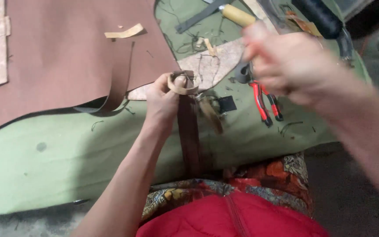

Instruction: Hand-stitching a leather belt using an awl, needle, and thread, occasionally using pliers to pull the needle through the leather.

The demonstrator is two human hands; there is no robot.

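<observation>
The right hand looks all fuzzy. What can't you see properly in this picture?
- Right hand: motion blur in the head view hides whether it holds anything.
- Red-handled pliers: the right hand covers their jaws.
- Brown strap: its lower end is lost over the table's edge at the person's lap.
- Left hand: its fingers hide part of the tan loop.
- Wooden-handled tool: cut off by the top edge.

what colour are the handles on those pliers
Red with black, on the pliers lying beside the right hand; head view.
</observation>
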